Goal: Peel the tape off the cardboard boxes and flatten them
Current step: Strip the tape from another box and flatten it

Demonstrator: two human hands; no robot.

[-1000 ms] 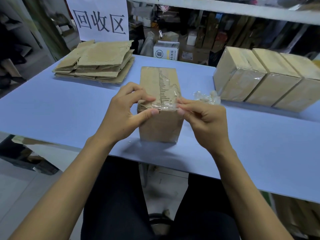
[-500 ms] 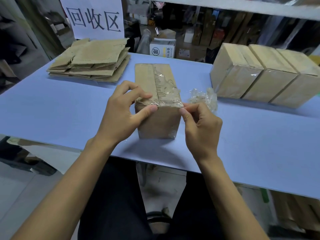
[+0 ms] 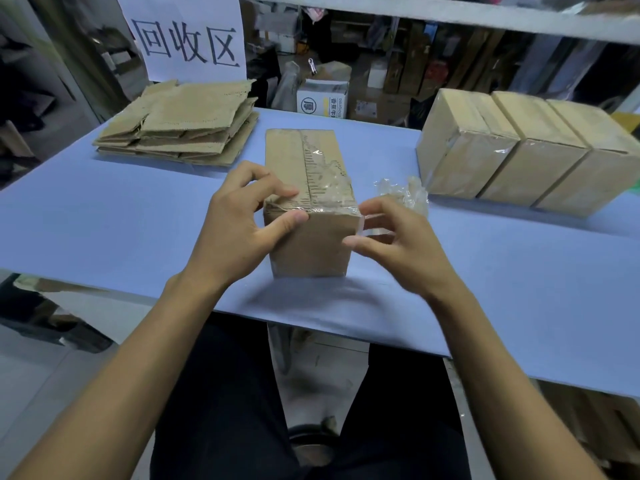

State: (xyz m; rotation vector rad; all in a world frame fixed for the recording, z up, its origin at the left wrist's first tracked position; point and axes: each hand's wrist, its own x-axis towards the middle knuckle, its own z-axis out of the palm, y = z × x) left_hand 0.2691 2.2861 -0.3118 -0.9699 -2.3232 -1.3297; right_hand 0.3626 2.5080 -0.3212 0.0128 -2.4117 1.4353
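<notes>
Box (image 3: 308, 216) at centre of the table (image 3: 104, 220): left hand (image 3: 242, 230) still grips its near edge; right hand (image 3: 391, 237), now off the corner, pinches freed tape (image 3: 375, 232), so peeling advances.

A stockroom or warehouse recycling corner: a paper sign (image 3: 188, 36) with three large handwritten characters hangs over a blue counter (image 3: 104, 216), flattened cardboard (image 3: 183, 126) is stacked on it, and cluttered storage shelves (image 3: 433, 12) stand behind.
</notes>
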